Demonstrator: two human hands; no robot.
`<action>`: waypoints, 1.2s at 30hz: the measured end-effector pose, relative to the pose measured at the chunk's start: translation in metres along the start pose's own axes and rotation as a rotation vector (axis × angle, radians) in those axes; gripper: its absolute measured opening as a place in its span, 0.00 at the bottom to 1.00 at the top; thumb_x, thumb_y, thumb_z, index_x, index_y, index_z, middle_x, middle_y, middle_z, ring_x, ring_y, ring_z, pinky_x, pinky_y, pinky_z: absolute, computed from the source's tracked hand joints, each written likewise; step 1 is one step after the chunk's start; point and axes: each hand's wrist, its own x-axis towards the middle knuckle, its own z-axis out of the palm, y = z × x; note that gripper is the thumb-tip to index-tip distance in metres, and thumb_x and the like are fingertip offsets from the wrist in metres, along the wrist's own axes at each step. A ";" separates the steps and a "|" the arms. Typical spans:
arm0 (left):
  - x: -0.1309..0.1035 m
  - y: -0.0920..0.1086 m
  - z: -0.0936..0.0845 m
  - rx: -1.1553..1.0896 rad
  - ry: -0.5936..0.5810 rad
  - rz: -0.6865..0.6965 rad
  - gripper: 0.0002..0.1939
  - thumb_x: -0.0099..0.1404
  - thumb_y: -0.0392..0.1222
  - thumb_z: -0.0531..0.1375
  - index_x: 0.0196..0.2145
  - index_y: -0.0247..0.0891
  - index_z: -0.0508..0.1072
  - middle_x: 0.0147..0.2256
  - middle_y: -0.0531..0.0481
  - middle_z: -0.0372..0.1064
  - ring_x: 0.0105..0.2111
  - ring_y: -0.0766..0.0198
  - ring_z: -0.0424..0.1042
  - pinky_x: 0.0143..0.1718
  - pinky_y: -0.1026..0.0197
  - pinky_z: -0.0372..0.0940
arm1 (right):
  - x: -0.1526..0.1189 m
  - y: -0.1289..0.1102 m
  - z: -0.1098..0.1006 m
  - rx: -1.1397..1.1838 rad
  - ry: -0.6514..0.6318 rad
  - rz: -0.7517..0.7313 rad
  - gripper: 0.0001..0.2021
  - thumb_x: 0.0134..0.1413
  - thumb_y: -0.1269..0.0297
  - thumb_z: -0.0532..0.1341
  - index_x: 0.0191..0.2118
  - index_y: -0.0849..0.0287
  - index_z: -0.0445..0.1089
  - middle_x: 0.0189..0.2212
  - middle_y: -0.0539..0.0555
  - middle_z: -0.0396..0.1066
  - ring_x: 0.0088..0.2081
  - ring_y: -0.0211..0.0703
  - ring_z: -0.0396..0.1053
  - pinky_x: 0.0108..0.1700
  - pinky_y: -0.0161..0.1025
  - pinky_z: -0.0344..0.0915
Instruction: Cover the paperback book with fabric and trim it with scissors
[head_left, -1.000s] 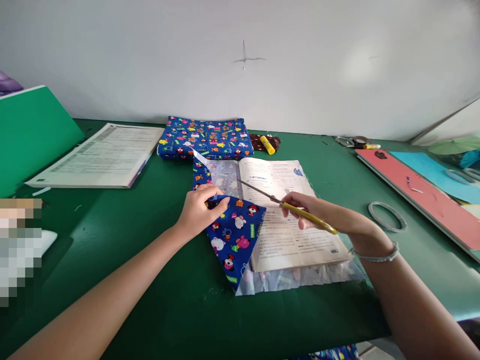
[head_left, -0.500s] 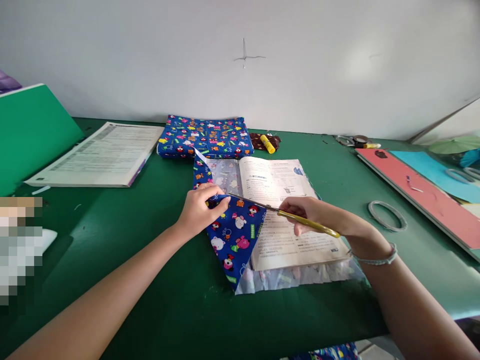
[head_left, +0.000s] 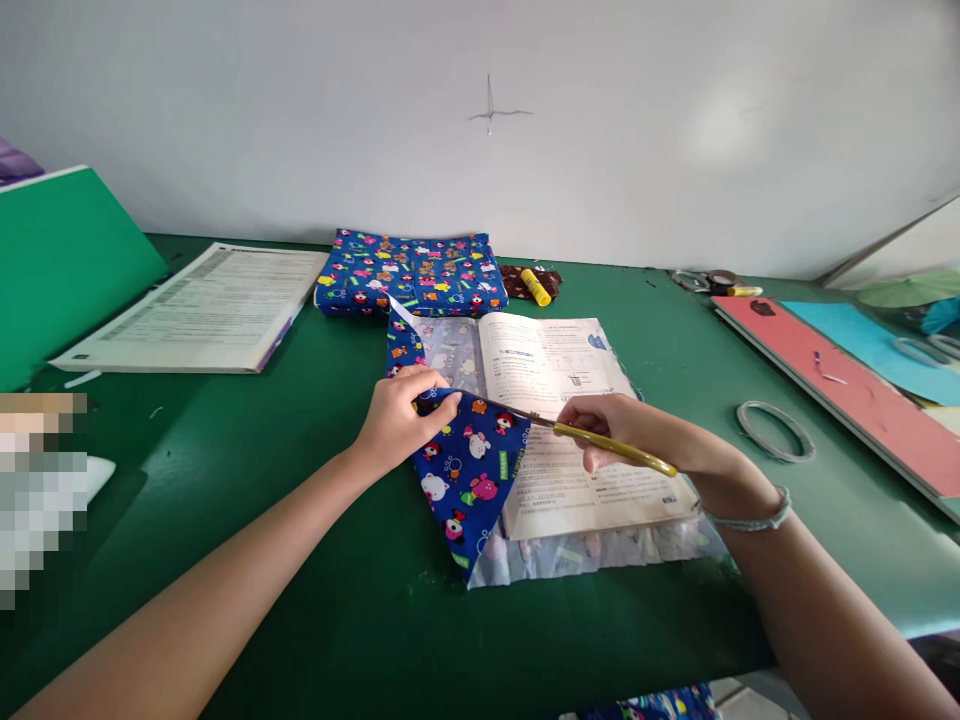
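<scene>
My left hand [head_left: 411, 415] is closed, thumb and fingers pinching the folded-over flap of a blue cartoon-print fabric [head_left: 476, 465]. In my right hand [head_left: 615, 428] is a pair of scissors [head_left: 611, 448] with yellow handles. Its blades lie along the fold of the fabric, the tip close to my left thumb. An open book [head_left: 600, 490] with printed pages rests on the fabric's pale underside, which sticks out below and to the left of the book. My right fingers are partly hidden behind the scissor handle.
Behind the book lies a folded bundle of the same print [head_left: 412, 275], beside a yellow glue stick [head_left: 535, 287]. A white printed book [head_left: 195, 310] is at the left. On the right are a tape ring [head_left: 775, 431] and a pink board [head_left: 832, 390] on the green table [head_left: 337, 620].
The scissors and my right hand have shifted very slightly left, the blades moving a little further along the fold. My left hand keeps its grip in the same place.
</scene>
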 end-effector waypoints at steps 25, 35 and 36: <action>0.000 0.001 0.001 -0.007 -0.017 -0.010 0.09 0.60 0.41 0.59 0.24 0.38 0.69 0.26 0.52 0.71 0.30 0.63 0.71 0.40 0.60 0.66 | 0.000 -0.005 0.002 0.074 0.055 0.012 0.23 0.44 0.43 0.66 0.36 0.60 0.69 0.22 0.48 0.65 0.20 0.30 0.53 0.20 0.33 0.47; -0.003 0.003 0.002 0.058 -0.020 0.180 0.07 0.60 0.40 0.60 0.25 0.38 0.71 0.25 0.51 0.73 0.38 0.58 0.73 0.41 0.60 0.68 | 0.012 -0.030 0.019 0.352 0.377 -0.073 0.25 0.39 0.49 0.70 0.38 0.57 0.61 0.40 0.58 0.72 0.36 0.41 0.69 0.35 0.41 0.66; -0.003 0.004 0.002 0.074 -0.031 0.217 0.07 0.61 0.40 0.60 0.25 0.39 0.71 0.24 0.51 0.72 0.39 0.57 0.73 0.42 0.59 0.68 | 0.017 -0.034 0.025 0.372 0.393 -0.071 0.24 0.40 0.50 0.70 0.38 0.56 0.61 0.40 0.58 0.73 0.37 0.42 0.69 0.37 0.42 0.67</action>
